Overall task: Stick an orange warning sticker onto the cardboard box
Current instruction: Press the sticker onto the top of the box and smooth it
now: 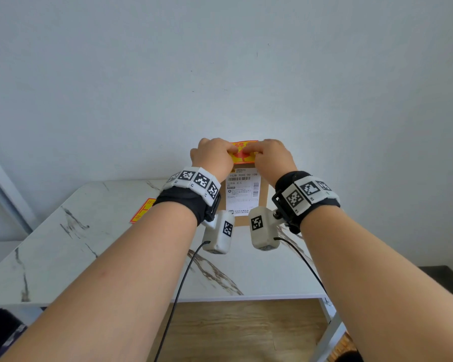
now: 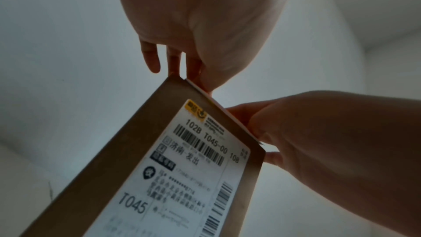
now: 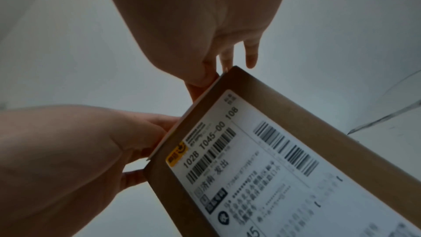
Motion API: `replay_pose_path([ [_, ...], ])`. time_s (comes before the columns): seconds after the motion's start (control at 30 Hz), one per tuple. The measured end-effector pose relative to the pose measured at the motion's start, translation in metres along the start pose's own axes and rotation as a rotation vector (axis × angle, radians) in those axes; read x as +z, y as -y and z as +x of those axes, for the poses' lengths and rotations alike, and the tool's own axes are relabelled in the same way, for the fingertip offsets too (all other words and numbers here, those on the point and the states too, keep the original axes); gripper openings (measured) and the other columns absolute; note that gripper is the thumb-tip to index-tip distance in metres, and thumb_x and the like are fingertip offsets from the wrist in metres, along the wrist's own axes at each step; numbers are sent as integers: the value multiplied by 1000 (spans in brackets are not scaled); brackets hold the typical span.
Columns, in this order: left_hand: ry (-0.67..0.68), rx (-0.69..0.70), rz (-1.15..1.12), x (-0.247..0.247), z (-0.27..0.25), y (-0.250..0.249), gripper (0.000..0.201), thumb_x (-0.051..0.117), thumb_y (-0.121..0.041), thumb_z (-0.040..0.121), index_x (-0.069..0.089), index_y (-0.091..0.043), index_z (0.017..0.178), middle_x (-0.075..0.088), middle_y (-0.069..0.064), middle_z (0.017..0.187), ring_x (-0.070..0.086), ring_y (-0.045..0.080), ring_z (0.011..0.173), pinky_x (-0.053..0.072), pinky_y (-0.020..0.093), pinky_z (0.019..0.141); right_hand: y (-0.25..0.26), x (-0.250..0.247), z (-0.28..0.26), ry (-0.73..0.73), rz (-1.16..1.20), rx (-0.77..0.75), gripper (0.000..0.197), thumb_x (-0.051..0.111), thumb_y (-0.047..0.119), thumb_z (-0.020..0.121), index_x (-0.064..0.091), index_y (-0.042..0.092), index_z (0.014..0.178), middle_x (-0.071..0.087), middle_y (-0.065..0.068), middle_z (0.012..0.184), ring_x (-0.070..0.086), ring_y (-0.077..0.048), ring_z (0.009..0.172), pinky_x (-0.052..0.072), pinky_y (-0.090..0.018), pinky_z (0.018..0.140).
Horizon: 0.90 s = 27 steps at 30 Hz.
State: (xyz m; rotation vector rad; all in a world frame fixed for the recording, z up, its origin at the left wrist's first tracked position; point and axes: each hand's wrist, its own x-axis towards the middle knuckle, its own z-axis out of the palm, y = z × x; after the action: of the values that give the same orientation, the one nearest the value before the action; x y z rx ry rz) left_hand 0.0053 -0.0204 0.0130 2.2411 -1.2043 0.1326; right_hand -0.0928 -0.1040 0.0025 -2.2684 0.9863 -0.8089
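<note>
Left hand and right hand apparently pinch one orange sticker atop one cardboard box.

White shipping label on cardboard box reads "102B T045-00 108", "T045", "济南-发出"; barcodes.

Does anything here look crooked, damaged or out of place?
Nothing looks damaged. The box stands upright on the table, and both hands, left and right, press the orange sticker over its top edge. One oddity: a second orange sticker lies loose on the table, left of the box.
</note>
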Motion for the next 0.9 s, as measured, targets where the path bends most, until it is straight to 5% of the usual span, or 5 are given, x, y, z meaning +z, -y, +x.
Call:
replay_pose_path([
  [0.27, 113, -63, -22, -1, 4, 5, 48, 36, -16, 93, 52, -30, 136, 49, -3, 145, 38, 25, 135, 33, 42, 109, -6, -6, 7, -72, 8, 104, 39, 38, 21, 86, 73, 33, 99, 69, -4, 111, 65, -27, 94, 54, -42, 86],
  [0.4, 143, -94, -172, -1, 7, 5, 40, 39, -24, 86, 60, -25, 121, 56, 8, 130, 57, 31, 115, 46, 43, 100, 0, 0, 10, -13, -14, 35, 41, 37, 18, 94, 66, 29, 120, 57, 3, 138, 50, -22, 127, 40, -43, 107],
  [0.6, 109, -23, -118, 5, 9, 12, 33, 39, -30, 95, 57, -22, 122, 60, 1, 130, 57, 24, 116, 44, 43, 100, 2, 3, 20, 63, 49, 126, 45, 33, 23, 90, 64, 36, 121, 66, 0, 124, 61, -23, 109, 50, -43, 96],
  [0.77, 102, 32, -59, 15, 10, 23, 40, 32, -43, 98, 50, -29, 131, 55, 0, 136, 46, 23, 130, 33, 50, 108, -8, 4, 19, 19, -30, 136, 47, 29, 26, 93, 57, 35, 131, 51, -1, 143, 47, -24, 128, 39, -47, 106],
  [0.9, 177, 59, -2, 15, 10, 23, 47, 20, -40, 102, 34, -34, 147, 22, -11, 161, 16, 21, 150, 17, 54, 118, -11, 10, 12, -47, 30, 65, 43, 37, 33, 95, 56, 36, 134, 33, -3, 156, 31, -22, 143, 31, -46, 115],
])
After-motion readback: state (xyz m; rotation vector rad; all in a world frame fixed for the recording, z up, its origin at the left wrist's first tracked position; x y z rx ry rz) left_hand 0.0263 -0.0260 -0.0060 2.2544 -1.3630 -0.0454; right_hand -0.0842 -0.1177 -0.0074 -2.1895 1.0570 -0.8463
